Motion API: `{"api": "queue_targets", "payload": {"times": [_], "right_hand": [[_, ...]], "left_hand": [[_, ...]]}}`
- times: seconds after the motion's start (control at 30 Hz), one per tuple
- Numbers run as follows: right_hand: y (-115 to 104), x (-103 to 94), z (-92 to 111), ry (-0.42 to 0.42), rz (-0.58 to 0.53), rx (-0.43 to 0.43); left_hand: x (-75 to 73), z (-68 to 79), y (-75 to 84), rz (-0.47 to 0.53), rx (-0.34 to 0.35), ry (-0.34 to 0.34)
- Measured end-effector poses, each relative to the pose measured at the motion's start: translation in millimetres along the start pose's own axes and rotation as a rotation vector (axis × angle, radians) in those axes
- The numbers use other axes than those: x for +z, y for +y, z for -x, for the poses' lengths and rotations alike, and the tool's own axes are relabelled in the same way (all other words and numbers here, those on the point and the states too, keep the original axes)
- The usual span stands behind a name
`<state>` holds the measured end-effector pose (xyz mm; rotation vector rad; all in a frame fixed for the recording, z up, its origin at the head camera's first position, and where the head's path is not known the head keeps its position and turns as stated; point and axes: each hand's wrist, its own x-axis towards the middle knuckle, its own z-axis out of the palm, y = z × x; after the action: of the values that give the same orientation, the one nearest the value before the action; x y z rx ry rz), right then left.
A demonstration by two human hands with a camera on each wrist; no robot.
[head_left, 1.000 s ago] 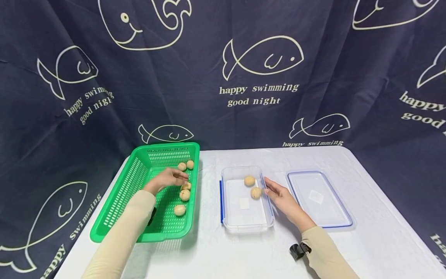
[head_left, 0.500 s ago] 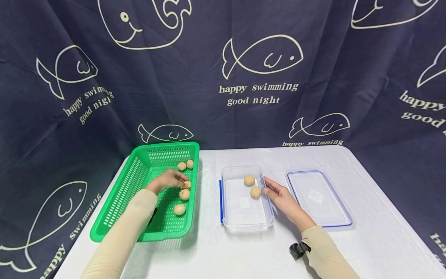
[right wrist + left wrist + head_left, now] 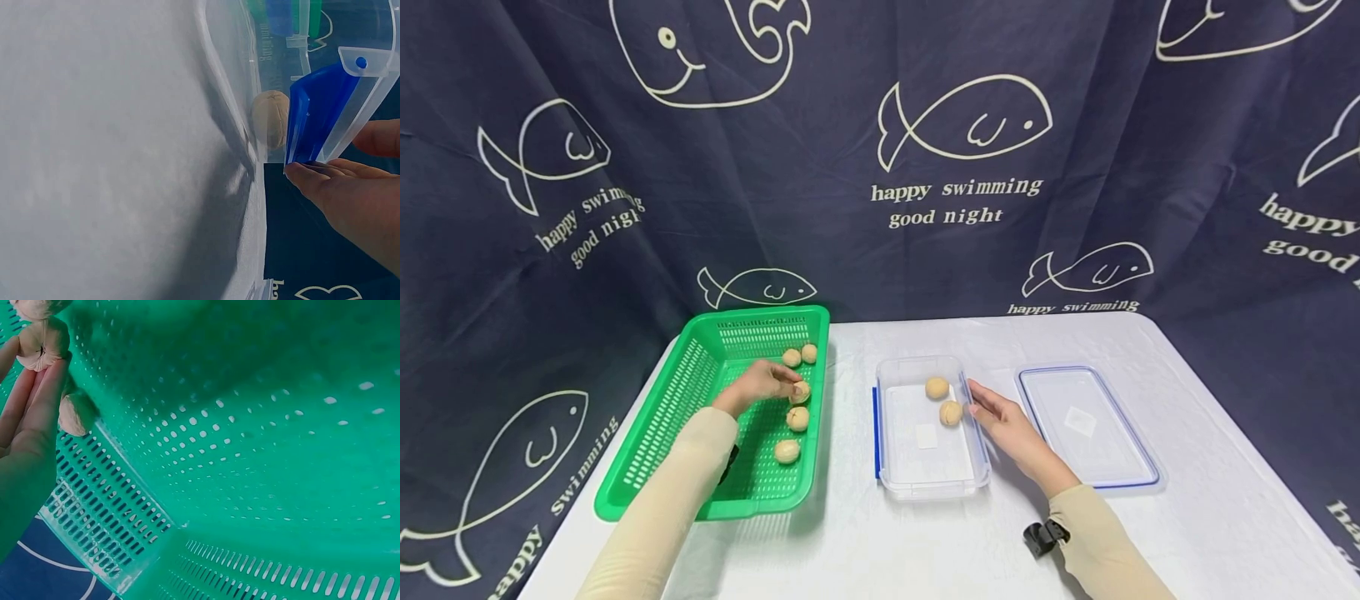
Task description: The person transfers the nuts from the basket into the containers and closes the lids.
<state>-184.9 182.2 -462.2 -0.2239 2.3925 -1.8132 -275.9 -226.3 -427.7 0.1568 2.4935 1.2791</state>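
Inside the green basket [image 3: 715,506], my left hand [image 3: 762,386] pinches a walnut [image 3: 802,392] between thumb and fingertips, close to the right wall. The left wrist view shows that walnut [image 3: 42,345] at the fingertips, with another walnut [image 3: 76,414] just beyond them. Two walnuts lie at the basket's back right, and a walnut [image 3: 797,418] and a walnut [image 3: 787,452] lie nearer the front. My right hand [image 3: 1011,427] rests at the right side of a clear plastic box [image 3: 932,483], its fairly straight fingers touching the blue latch [image 3: 322,106]. Two walnuts [image 3: 951,413] lie in the box.
A clear lid [image 3: 1086,458] with a blue seal lies on the white table [image 3: 850,550] to the right of the box. A dark curtain [image 3: 850,250] with fish drawings hangs behind the table. Another blue latch [image 3: 876,433] hangs along the box's left side.
My left hand has closed its fingertips on the walnut and raised it slightly, turning it. The right hand and the box have stayed put.
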Motion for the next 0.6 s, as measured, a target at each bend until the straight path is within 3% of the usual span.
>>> {"api": "queue_targets", "payload": {"times": [0.3, 0.6], "right_hand": [[-3, 0.6, 2, -0.009, 0.008, 0.014], [-2, -0.2, 1, -0.004, 0.004, 0.017]], "left_hand": [[-7.1, 1.9, 1.2, 0.092, 0.021, 0.025], [-11.2, 6.2, 10.5, 0.112, 0.001, 0.038]]}}
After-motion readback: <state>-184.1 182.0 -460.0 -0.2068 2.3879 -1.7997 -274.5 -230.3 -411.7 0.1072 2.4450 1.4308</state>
